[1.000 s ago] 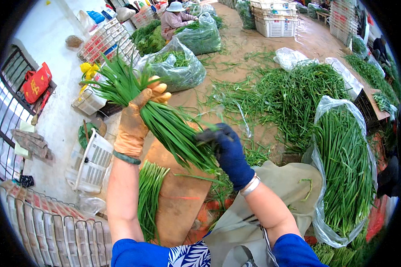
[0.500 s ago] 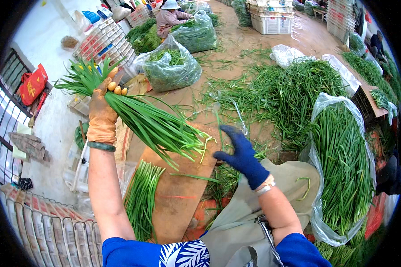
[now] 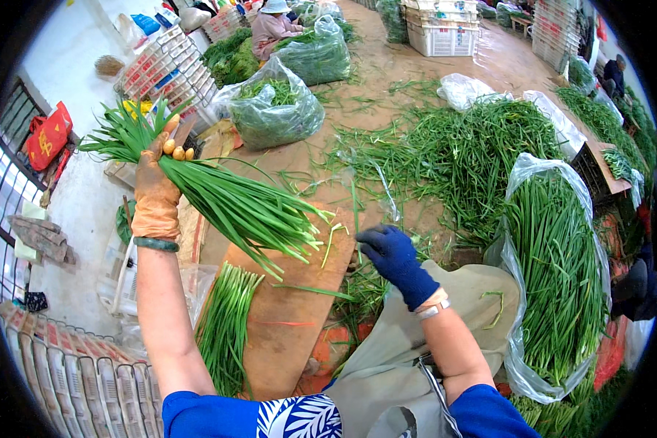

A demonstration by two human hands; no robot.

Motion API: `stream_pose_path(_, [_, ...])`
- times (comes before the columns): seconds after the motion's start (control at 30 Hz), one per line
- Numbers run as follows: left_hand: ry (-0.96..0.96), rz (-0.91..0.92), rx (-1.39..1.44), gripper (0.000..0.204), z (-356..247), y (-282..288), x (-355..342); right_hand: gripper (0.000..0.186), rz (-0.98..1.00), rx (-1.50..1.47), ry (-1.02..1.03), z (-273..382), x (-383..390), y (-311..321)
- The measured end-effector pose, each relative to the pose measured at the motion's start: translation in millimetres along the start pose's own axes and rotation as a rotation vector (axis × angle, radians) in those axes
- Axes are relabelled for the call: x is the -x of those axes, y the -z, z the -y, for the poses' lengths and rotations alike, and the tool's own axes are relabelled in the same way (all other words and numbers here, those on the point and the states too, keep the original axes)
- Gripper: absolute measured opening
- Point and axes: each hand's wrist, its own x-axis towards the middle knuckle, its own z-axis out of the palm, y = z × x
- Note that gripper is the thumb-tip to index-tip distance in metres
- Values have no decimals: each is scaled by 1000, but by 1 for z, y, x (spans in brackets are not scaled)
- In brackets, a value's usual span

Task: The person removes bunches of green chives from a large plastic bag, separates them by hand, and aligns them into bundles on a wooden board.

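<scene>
My left hand (image 3: 157, 193), in an orange glove with bare fingertips, grips a bunch of green chives (image 3: 233, 204) around its middle. The leaf tips fan out to the upper left; the pale cut ends point right, above a brown board (image 3: 281, 343). A second bunch of chives (image 3: 228, 321) lies along the board's left side. To the right of the held bunch, clear of it, my right hand (image 3: 398, 263) in a navy glove has its fingers curled in toward the thumb. Whether a thin stalk is pinched there is too small to tell.
A loose heap of chives (image 3: 482, 157) covers the floor ahead. On my right stands an open plastic bag of chives (image 3: 558, 270). Filled bags (image 3: 274, 109), stacked crates (image 3: 171, 69) and a seated person (image 3: 271, 29) are farther off. A grey apron (image 3: 387, 365) covers my lap.
My right hand's fingers have gone from spread to curled. My left hand, still gripping the chives, sits slightly farther left and lower. A pale stalk near the bunch's cut ends now appears apart from it.
</scene>
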Motion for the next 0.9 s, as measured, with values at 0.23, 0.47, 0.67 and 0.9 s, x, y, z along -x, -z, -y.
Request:
stream_pose_path(0.23, [81,131,56,36,13,-35,22,32,49,-258,-185,60,-37,-33])
stream_pose_path(0.47, [87,148,-4,41,23,-55,37,24,-155,-741,-194,59,-37,-54])
stream_pose_path(0.67, [107,174,85,31,29,-51,34,19,-275,-1271,-374,63,-38,-43])
stream_pose_path(0.9, [51,42,17,36,7,-26,24,18,-52,-60,-57,7,-21,-46])
